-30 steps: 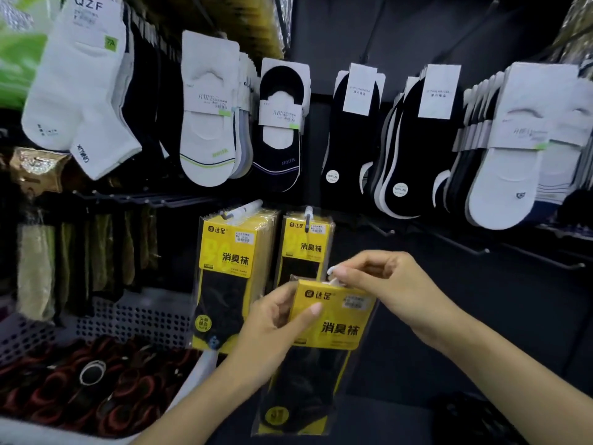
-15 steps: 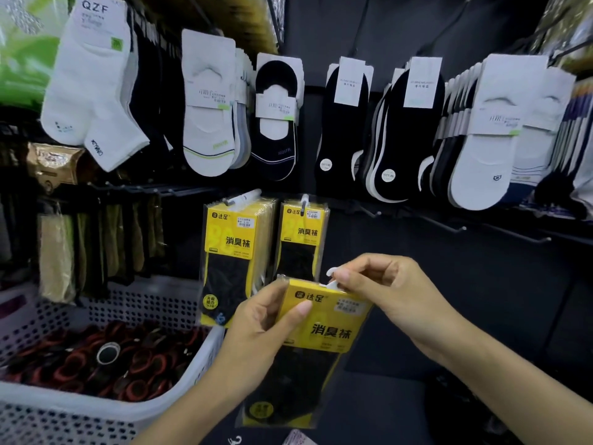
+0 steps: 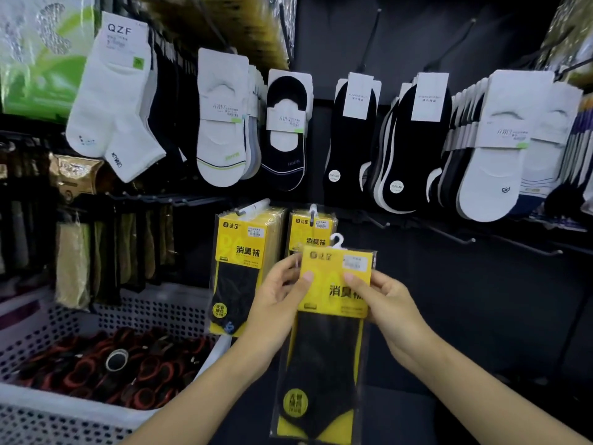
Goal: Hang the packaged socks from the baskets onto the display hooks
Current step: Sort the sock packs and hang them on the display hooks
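A yellow sock package [image 3: 324,342] with black socks inside and a small white hook on top stands upright in front of me. My left hand [image 3: 276,303] grips its left edge, thumb on the yellow card. My right hand [image 3: 388,303] holds its right edge, thumb on the front. Behind it, two stacks of the same yellow packages hang on display hooks: a thick stack [image 3: 244,261] on the left and a thinner one [image 3: 313,229] right behind the held package's top.
A white perforated basket [image 3: 80,316] with red-and-black items sits at lower left. Rows of white and black socks [image 3: 401,146] hang above. Bare black hooks [image 3: 455,236] stick out to the right of the yellow stacks. Brown packets [image 3: 77,258] hang at the left.
The package has been turned upright and raised, its white hook now free above the card. My right hand has moved from pinching the hook down to the package's right edge.
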